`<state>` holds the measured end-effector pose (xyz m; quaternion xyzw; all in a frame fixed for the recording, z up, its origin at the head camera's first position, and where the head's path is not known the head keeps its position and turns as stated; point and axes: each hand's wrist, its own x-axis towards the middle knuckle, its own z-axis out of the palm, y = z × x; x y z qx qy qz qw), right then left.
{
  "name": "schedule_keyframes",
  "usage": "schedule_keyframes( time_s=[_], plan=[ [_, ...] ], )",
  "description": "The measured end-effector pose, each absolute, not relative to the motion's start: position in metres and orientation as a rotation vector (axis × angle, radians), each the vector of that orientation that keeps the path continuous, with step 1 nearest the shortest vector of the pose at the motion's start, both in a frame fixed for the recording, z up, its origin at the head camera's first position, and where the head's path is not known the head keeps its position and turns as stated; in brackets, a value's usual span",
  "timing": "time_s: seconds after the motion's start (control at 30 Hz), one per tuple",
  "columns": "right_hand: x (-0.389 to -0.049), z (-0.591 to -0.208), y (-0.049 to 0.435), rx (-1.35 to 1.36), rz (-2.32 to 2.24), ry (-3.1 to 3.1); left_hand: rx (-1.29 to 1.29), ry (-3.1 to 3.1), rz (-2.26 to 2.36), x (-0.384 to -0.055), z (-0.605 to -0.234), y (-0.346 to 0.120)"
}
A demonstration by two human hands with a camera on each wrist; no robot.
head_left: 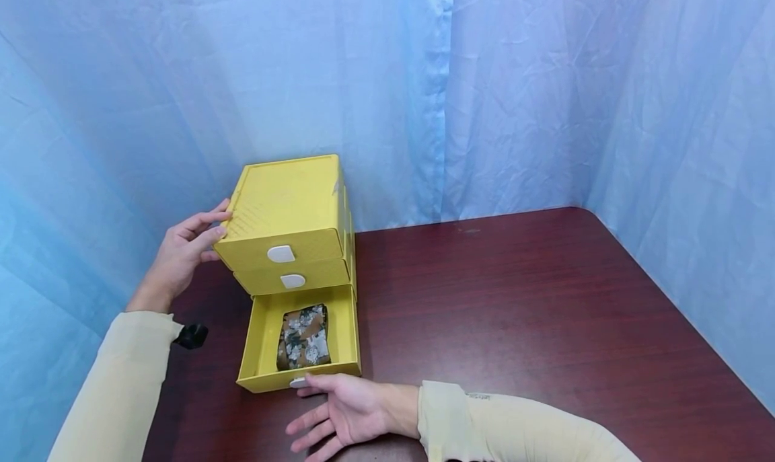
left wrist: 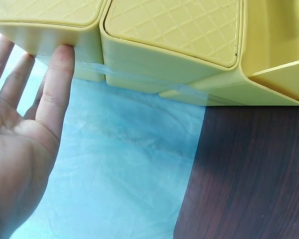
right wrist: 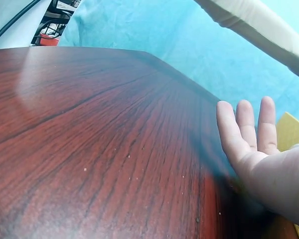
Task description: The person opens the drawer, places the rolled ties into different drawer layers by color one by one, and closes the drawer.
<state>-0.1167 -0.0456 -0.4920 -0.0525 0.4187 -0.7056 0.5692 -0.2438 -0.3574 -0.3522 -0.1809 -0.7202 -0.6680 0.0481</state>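
Observation:
A yellow drawer cabinet (head_left: 290, 193) stands at the left of the table, its bottom drawer (head_left: 266, 382) pulled out and its two upper drawers closed. Inside the open drawer lies a folded cloth (head_left: 305, 337) with a brown, dark and white floral pattern. My left hand (head_left: 181, 250) rests on the cabinet's left side near the top, fingers mostly straight against the wall. My right hand (head_left: 357, 408) pinches the white handle (head_left: 299, 382) of the bottom drawer between thumb and forefinger, its other fingers spread out.
The dark red wooden table (head_left: 514, 314) extends to the right of the cabinet. Blue curtains (head_left: 387, 99) hang behind and at both sides. Two white handles mark the upper drawers, including the top handle (head_left: 281, 253).

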Motion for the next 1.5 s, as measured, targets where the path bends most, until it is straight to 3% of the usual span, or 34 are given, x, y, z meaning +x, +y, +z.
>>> schedule_keyframes(
  time_s=[1.5],
  plan=[
    [-0.109, -0.48, -0.059, -0.029, -1.726, 0.996, -0.553, -2.196, -2.033, -0.244, -0.353, -0.359]
  ],
)
